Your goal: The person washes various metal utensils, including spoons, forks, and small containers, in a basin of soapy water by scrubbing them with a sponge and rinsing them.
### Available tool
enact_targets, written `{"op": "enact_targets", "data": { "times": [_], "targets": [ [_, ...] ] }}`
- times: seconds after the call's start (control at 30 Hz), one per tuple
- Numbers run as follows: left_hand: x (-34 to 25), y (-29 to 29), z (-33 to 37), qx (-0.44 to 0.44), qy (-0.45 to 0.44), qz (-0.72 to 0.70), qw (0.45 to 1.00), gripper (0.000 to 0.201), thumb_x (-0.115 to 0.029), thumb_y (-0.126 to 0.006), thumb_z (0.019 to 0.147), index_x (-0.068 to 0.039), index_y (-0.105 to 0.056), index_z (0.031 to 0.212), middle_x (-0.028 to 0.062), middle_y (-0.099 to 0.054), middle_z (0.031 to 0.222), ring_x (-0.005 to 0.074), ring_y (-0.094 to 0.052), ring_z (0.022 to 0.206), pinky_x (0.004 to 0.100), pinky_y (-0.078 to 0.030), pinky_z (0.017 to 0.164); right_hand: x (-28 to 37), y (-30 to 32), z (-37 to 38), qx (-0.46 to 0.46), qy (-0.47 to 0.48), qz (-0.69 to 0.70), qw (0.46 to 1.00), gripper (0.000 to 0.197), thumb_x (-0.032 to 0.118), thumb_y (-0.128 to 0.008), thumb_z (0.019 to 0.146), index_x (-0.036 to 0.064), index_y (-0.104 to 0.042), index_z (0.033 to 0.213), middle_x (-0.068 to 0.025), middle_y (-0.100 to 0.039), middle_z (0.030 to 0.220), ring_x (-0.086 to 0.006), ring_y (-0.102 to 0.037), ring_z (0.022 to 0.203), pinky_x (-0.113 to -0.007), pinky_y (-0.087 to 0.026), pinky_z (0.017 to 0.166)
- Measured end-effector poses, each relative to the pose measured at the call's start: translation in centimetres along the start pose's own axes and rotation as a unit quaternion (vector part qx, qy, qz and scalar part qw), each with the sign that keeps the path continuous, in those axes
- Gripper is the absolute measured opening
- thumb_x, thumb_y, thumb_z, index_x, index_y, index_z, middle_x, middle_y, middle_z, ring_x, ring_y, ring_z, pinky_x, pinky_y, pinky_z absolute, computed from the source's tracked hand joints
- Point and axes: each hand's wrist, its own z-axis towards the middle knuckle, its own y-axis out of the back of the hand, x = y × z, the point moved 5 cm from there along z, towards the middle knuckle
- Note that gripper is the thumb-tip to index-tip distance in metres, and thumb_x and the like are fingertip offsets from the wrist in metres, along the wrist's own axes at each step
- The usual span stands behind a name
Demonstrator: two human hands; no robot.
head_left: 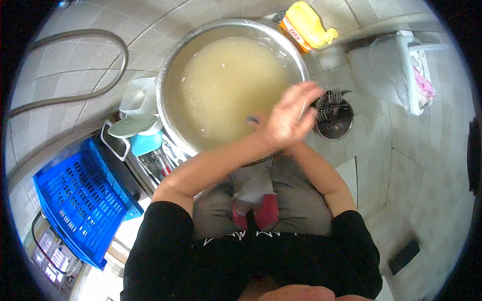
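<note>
My left hand (292, 114) reaches across to the right rim of a wide metal basin (173, 123) of cloudy, yellowish water. Its fingers are stretched and slightly apart, blurred by motion, with nothing visible in them. The fingertips come close to a round metal container (335, 135) from which forks (334, 95) stick up. My right forearm (319, 173) passes beneath the left wrist. The right hand is mostly hidden by the left hand and the murky water, so its grip does not show. A small dark spot shows at the water's surface beside it.
A yellow bottle (311, 22) lies behind the basin on the right. White tubs (139, 95), a pale green lid (131, 126) and loose cutlery (163, 160) are on the left, near a blue plastic basket (83, 195). A metal hose (120, 60) curves along the wall. A white bin (381, 65) stands far right.
</note>
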Motion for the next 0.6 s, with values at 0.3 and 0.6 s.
{"op": "enact_targets", "data": {
  "times": [0.3,0.6],
  "targets": [
    [20.2,16.1,-13.1,-0.018,0.316,0.342,0.885,0.058,-0.014,-0.062,0.077,-0.014,-0.037,0.129,0.0196,-0.044,0.122,0.0342,-0.047,0.112,0.0410,-0.042,0.093,2.0,8.8,5.2,-0.139,-0.220,-0.199,0.945,0.042,0.035,-0.042,0.090,0.0013,-0.057,0.110,-0.0263,-0.058,0.100,-0.0380,-0.054,0.099,-0.047,-0.041,0.086],
    [27.2,17.1,-19.0,0.286,0.434,0.418,0.745,0.074,-0.033,-0.055,0.079,-0.018,-0.018,0.142,0.0193,-0.018,0.144,0.0355,-0.022,0.131,0.0396,-0.019,0.109,3.2,8.6,12.4,-0.087,-0.140,-0.336,0.927,0.044,0.036,-0.045,0.089,0.0197,-0.042,0.129,-0.0188,-0.021,0.143,-0.0422,-0.032,0.124,-0.045,-0.031,0.101]
  ]
}}
